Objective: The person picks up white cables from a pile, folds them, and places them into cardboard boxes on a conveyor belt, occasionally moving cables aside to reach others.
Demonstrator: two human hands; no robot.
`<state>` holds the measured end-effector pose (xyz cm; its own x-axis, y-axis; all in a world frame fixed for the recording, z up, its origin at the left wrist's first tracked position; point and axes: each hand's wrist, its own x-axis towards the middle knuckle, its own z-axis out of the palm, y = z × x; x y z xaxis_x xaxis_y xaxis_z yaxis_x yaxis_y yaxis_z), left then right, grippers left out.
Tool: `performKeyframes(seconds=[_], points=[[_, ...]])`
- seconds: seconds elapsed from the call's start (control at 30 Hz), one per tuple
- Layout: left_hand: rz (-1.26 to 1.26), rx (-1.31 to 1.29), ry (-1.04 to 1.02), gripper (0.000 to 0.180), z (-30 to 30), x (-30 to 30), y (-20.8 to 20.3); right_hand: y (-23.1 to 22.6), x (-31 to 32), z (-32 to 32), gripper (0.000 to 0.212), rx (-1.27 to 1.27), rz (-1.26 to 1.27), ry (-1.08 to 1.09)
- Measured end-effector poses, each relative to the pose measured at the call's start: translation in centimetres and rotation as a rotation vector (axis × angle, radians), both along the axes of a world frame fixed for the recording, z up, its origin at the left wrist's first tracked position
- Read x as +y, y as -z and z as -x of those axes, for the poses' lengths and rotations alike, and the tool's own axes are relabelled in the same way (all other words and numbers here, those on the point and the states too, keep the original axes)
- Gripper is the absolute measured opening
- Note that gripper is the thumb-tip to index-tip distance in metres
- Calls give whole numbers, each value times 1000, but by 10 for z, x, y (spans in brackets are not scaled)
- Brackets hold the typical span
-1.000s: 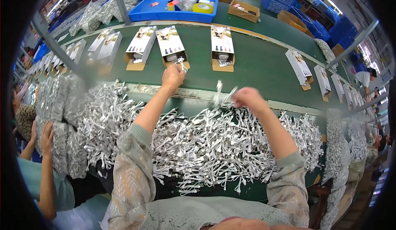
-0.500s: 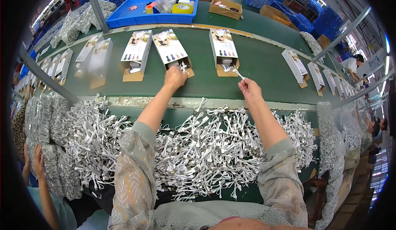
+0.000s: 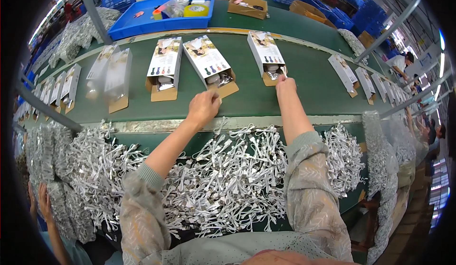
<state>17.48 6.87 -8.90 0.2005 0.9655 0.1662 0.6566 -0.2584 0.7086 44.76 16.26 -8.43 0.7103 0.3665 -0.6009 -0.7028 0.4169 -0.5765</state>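
Observation:
My right hand (image 3: pixel 286 88) pinches a short white cable (image 3: pixel 283 70) at the open lower end of a white printed box (image 3: pixel 264 45). Inside that box a pale rounded item shows. My left hand (image 3: pixel 204 107) is closed, its fingers curled just below the open flap of a second white box (image 3: pixel 204 53); what it holds, if anything, is hidden. A white rounded item (image 3: pixel 216 79) and silvery wrapping lie in the mouth of this second box. Below both hands spreads a wide heap of white cables (image 3: pixel 223 179).
More open white boxes (image 3: pixel 164 58) stand along the green belt (image 3: pixel 313 94), left and right. Beyond it are a blue tray (image 3: pixel 142 30) with tape rolls and a small carton (image 3: pixel 247 9). Grey posts (image 3: pixel 92 8) rise at both sides. Another person's hand (image 3: pixel 45 201) is at lower left.
My right hand has moved forward, bringing its cable to the box opening. My left hand has drawn back from the second box. The boxes have shifted right relative to the blue tray.

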Motion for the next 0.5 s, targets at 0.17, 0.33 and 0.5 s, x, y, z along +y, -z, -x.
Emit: performKeyframes(seconds=[0.17,0.33,0.5], points=[[61,105,111,23,3,-50,-17,-4,18,-16,18,-133,144,-41],[30,182,266,33,-25,-69,-25,33,18,-137,13,-958,742,-559],[127,328,171,28,2,-72,-14,-10,-26,-54,28,-1946,923,-1041]])
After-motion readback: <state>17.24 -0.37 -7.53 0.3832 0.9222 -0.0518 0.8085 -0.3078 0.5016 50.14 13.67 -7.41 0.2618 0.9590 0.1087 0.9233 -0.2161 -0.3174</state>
